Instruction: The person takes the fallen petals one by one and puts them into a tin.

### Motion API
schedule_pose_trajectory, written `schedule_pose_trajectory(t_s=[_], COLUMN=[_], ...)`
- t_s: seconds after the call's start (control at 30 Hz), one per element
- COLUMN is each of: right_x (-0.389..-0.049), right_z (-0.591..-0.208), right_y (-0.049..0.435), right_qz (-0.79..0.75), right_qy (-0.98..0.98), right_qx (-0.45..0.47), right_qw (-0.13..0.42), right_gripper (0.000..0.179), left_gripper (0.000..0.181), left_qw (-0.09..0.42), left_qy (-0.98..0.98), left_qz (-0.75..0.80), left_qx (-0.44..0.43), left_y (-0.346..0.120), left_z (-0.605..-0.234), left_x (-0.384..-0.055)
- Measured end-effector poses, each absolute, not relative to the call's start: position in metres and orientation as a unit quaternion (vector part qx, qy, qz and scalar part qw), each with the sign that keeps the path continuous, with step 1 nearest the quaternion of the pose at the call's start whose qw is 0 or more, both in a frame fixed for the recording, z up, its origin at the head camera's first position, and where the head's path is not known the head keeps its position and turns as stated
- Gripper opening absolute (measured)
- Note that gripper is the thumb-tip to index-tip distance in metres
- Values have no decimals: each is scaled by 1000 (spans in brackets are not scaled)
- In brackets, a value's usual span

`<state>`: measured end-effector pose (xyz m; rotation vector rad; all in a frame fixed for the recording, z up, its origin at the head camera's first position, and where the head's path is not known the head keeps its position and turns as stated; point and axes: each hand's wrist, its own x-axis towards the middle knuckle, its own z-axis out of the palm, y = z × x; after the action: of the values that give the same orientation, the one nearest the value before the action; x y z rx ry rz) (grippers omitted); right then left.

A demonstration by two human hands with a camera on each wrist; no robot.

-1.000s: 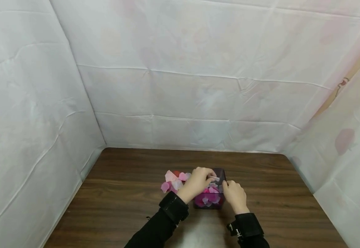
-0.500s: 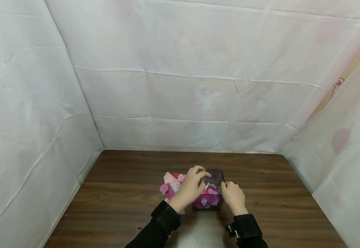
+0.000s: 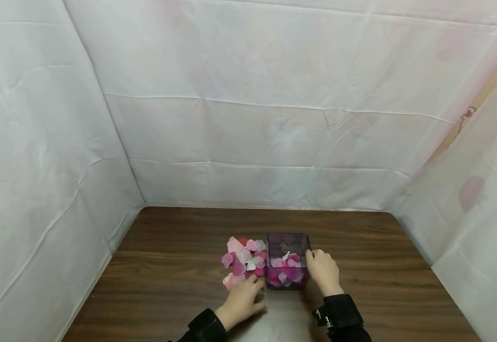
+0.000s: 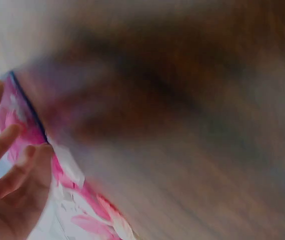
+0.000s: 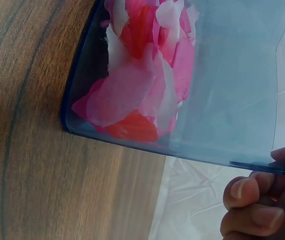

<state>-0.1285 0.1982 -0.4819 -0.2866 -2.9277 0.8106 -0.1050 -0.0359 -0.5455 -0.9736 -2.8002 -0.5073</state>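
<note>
A see-through dark purple box (image 3: 289,251) stands upright, its lower part filled with pink, white and red petals (image 5: 127,95). My right hand (image 3: 324,271) pinches the rim of its right wall between thumb and curled fingers, as the right wrist view shows up close. Left of the box lies a loose pile of petals (image 3: 243,259) in pinks, white and red. At the near edge of that pile is my left hand (image 3: 241,302), fingers loosely spread and nothing held in them. The left wrist view is blurred, with the left hand (image 4: 17,185) in front of box and petals.
Both box and pile rest on a dark brown wooden table (image 3: 180,266). White cloth hangs (image 3: 253,128) close behind the table and along both sides. A black band (image 3: 207,325) wraps each wrist.
My left hand has come out from over the box, back toward me and to the left, down to the near side of the pile. The right hand keeps its hold on the rim.
</note>
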Motion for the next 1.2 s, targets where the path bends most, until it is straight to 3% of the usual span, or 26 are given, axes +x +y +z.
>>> schedule_pose_trajectory(t_s=[0.13,0.27,0.57,0.7,0.83,1.2], right_x=[-128,-128,-128,-128,-128,-129], right_z=[-482,-483,-487,-486,-484,-483], right_y=[198,197,198,199,199,199], right_qz=[268,272,269,269,271,274], right_qy=[-958,-957,-957,-957,-957,-956], right_qx=[-94,-100,-93,-93,-93,-96], right_qw=[46,34,54,54,48,37], right_gripper=[39,39,38,39,39,40], left_gripper=[34,19,20,18,17,18], left_qw=[41,64,125,119,110,237], left_qy=[-930,-927,-942,-957,-956,-933], left_qz=[-134,-155,-140,-132,-147,-148], left_qx=[-338,-335,-279,-228,-231,-227], left_y=[-33,-31,-33,-36,-40,-37], left_z=[-553,-554,-556,-558,-558,-532], left_x=[-102,-102,-105,-109,-113,-140])
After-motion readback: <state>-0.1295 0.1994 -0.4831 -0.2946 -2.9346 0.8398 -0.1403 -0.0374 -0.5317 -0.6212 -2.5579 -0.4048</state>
